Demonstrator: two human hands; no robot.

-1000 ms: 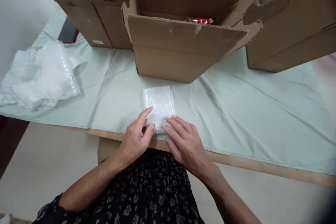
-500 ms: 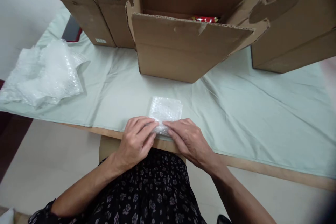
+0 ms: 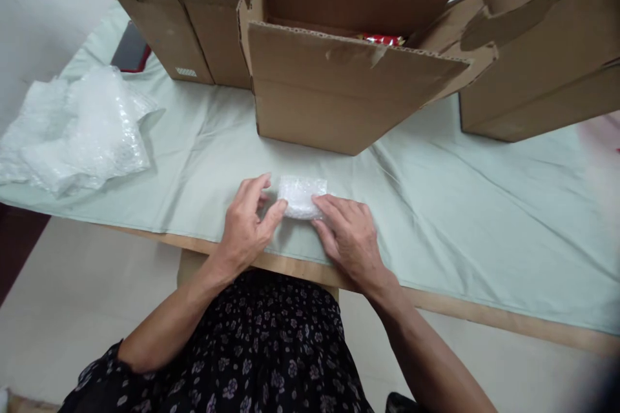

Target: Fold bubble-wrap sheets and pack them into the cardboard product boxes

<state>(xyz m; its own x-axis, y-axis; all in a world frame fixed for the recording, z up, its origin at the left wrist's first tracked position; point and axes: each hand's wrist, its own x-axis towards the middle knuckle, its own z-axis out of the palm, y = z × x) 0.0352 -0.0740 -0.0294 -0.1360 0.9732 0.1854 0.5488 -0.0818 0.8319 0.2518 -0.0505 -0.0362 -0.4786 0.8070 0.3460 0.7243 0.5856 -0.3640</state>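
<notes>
your two forearms came in from the near side and angled toward each other, so your hands met over the folded bubble wrap (image 3: 301, 196). it lay flat on the pale green cloth (image 3: 436, 232) near the front edge of the counter (image 3: 484, 316), just in front of the middle cardboard box (image 3: 334, 97), with a gap between them.

your left hand (image 3: 246, 226) was at its left end, back of the hand up and wrist resting low by the counter's edge. its thumb reached in to touch the near left corner, while the index finger pointed forward, raised and spread away from the thumb, so those fingers were released rather than clenched.

your right hand (image 3: 349, 235) slanted in palm down, its fingers bent over the right end and the thumb tucked at the near edge, grasping that end lightly.

well off to your left, the loose bubble wrap pile (image 3: 84, 132) sat crumpled on the cloth, and a dark flat item (image 3: 130, 48) with a red edge lay behind it, beside the left cardboard boxes (image 3: 179, 32).
</notes>
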